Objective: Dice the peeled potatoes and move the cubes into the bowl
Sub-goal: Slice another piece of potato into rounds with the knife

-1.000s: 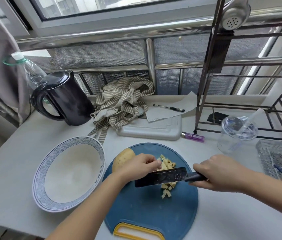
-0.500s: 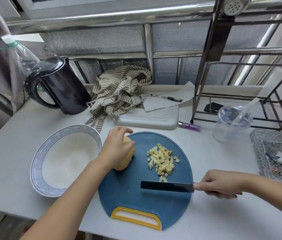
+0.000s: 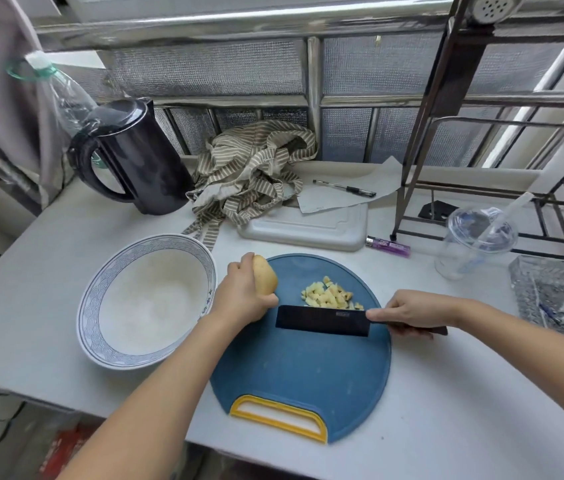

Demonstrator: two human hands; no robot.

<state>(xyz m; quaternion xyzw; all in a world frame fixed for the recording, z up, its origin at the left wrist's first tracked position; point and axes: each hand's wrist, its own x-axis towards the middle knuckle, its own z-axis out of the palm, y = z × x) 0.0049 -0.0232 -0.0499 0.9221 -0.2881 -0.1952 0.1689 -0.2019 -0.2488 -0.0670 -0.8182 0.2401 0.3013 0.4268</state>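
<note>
my left hand (image 3: 244, 294) gripping whole potato (image 3: 265, 274) on blue board (image 3: 294, 368), right hand (image 3: 412, 311) clamped round knife (image 3: 322, 320) handle, cube pile (image 3: 329, 295) just behind blade, bowl (image 3: 145, 299) left.

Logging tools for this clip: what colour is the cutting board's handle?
Yellow handle on a blue cutting board; the head view shows it best.

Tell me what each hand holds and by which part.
The left hand grips the potato round its near side. The right hand holds the knife by its handle, with its fingers reaching the heel of the blade.
</note>
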